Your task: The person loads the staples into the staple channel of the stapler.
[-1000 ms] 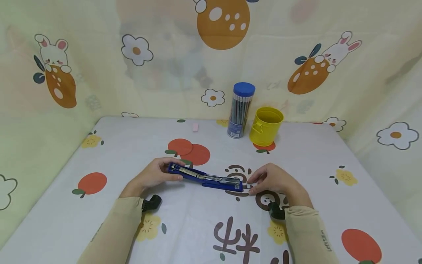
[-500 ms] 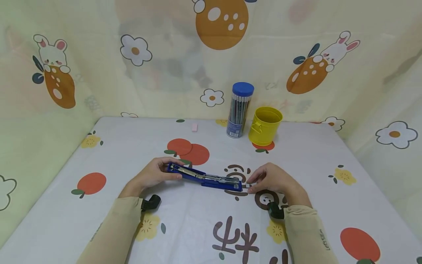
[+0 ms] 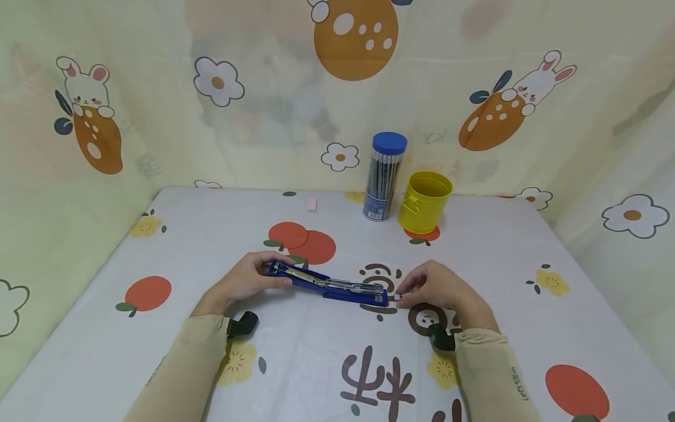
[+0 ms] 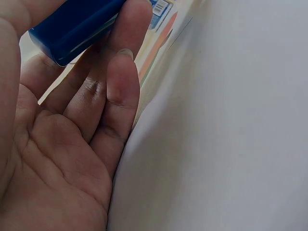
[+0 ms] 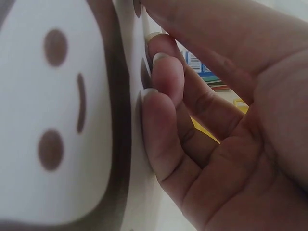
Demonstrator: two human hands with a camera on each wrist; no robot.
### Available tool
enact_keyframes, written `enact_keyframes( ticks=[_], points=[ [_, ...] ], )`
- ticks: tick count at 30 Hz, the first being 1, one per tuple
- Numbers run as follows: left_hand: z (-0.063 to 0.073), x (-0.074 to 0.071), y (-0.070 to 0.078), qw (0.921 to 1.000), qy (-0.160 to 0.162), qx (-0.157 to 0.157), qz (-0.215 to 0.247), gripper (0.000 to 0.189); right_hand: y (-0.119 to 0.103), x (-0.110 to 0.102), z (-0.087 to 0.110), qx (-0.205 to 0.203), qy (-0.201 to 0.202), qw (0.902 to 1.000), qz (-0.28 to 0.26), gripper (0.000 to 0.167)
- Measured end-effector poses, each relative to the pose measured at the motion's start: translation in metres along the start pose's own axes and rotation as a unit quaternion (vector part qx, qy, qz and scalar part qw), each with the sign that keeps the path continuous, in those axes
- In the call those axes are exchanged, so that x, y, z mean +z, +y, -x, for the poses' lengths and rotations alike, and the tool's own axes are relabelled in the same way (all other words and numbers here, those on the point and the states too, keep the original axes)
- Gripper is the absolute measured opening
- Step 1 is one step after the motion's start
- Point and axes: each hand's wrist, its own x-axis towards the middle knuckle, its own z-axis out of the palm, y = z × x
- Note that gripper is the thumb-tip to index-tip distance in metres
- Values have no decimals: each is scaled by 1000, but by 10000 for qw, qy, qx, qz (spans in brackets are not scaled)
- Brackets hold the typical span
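Head view shows no clear shift just now, so the work seems paused: nearer me than the yellow bucket (image 3: 426,210), my left hand (image 3: 246,276) grips the opened blue stapler (image 3: 324,285), my right hand's (image 3: 439,288) fingers pinching a small pale piece (image 3: 398,297).

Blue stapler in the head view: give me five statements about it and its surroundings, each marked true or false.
1. The left hand holds the blue stapler. True.
2. The stapler is folded shut. False: it is spread open.
3. The pencil tub has a blue lid. True.
4. The yellow bucket stands left of the pencil tub. False: it stands to the right.
5. The pink block lies on the table. True.
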Motion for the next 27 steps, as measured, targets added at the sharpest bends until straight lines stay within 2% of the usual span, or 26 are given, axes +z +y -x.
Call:
enact_keyframes(
  ticks=[13, 27],
  points=[
    [0, 3, -2, 9999, 32, 29, -97, 46, 0, 0, 1, 47, -109, 9999, 75, 23],
    [0, 1, -1, 9999, 63, 41, -97, 46, 0, 0, 0, -293, -137, 9994, 100, 15]
  ],
)
